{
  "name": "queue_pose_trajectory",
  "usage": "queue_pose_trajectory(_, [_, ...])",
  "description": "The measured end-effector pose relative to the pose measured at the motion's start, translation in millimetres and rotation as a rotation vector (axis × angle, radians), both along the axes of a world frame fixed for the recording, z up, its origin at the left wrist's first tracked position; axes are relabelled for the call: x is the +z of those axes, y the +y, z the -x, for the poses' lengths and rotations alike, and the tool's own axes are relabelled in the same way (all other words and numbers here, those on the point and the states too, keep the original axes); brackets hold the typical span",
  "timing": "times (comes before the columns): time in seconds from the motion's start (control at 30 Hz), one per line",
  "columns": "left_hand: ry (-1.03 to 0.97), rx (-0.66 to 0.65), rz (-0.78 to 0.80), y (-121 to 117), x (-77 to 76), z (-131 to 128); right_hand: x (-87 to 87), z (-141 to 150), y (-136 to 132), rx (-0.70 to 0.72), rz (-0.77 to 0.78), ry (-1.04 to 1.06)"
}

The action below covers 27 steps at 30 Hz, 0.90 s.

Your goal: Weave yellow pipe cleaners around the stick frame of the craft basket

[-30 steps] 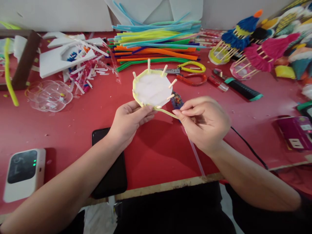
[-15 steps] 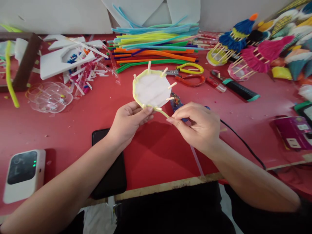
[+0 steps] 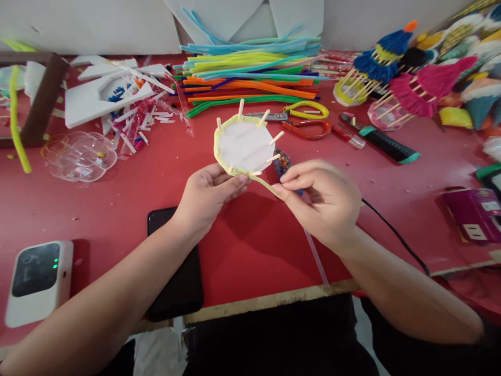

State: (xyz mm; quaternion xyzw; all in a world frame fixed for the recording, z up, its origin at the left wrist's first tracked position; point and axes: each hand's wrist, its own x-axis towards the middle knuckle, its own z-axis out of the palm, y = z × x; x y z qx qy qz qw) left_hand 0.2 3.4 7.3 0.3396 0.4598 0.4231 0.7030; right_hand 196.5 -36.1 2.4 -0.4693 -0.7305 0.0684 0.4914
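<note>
Between thumb and fingers, my left hand (image 3: 213, 193) grips the near left edge of a white foam disc (image 3: 246, 142) with several short wooden sticks standing around its rim. A pale yellow pipe cleaner (image 3: 263, 183) runs along the disc's left side, passing by the sticks, and its loose end stretches off to the right. My right hand (image 3: 323, 198) pinches that end with thumb and index finger, the other fingers curled. Behind the right hand lies a blue glue gun (image 3: 282, 163), mostly hidden, with a clear glue stick (image 3: 316, 256) trailing from it.
Pipe cleaners (image 3: 250, 78) in several colours lie at the back. Pliers (image 3: 307, 117), a utility knife (image 3: 389, 144) and tasselled stick models (image 3: 426, 91) are to the right. A phone (image 3: 176, 282) lies under my left forearm; a white device (image 3: 39, 282) sits left, a purple power socket (image 3: 472, 214) right.
My right hand has shifted slightly right and down, drawing out the loose end of the pipe cleaner. The left hand and the disc have barely moved.
</note>
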Motion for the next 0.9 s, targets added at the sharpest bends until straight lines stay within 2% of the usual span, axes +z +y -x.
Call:
queue_pose_trajectory(0.17, [0.007,-0.008,0.008,-0.7,1.6,-0.3,-0.7,-2.4,-0.6,0.067,0.041,0.043])
queue_pose_trajectory(0.37, [0.015,-0.007,-0.021,-0.6,1.0,-0.5,-4.8,0.9,-3.5,0.006,0.111,0.118])
queue_pose_trajectory(0.5, [-0.001,-0.014,-0.034,-0.5,-2.0,0.4,-5.1,1.9,-2.3,-0.032,0.01,-0.042])
queue_pose_trajectory(0.73, [-0.079,-0.077,-0.036,-2.2,-3.5,1.9,-3.5,4.9,1.3,-0.001,-0.133,-0.277])
queue_pose_trajectory(0.9, [-0.115,-0.077,-0.018,-1.9,-2.4,0.7,-3.0,3.7,0.8,-0.01,-0.155,-0.303])
